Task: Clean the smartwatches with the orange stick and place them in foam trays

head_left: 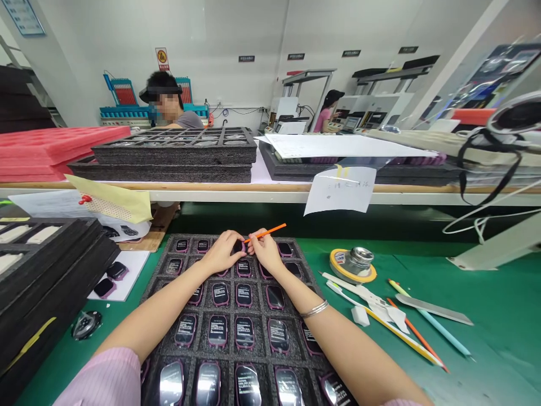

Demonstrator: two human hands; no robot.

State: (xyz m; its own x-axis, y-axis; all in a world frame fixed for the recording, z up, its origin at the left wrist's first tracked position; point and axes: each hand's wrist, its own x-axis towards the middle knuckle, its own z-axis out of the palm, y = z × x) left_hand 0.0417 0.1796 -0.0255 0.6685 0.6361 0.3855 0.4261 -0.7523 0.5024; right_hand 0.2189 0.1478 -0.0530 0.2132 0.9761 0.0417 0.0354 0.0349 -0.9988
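A black foam tray (230, 338) full of purple-rimmed smartwatches lies on the green bench in front of me. At its back row my left hand (222, 252) has fingers and thumb closed around one smartwatch (239, 247). My right hand (265, 251) pinches a thin orange stick (273, 230), whose lower end meets that watch's edge; the exact contact is hidden by the fingers. Just in front sits another smartwatch (244, 267) with white text on its lit screen. Several other watches in the tray show similar text, while some screens look dark.
To the right lie a yellow tape roll (338, 265) with a metal-topped jar (361, 258), a toothbrush (380, 321), tweezers and a blade (435, 310). Stacked foam trays (54, 282) flank the left, near two loose watches (110, 279). A shelf (203, 194) crosses ahead; two people are beyond.
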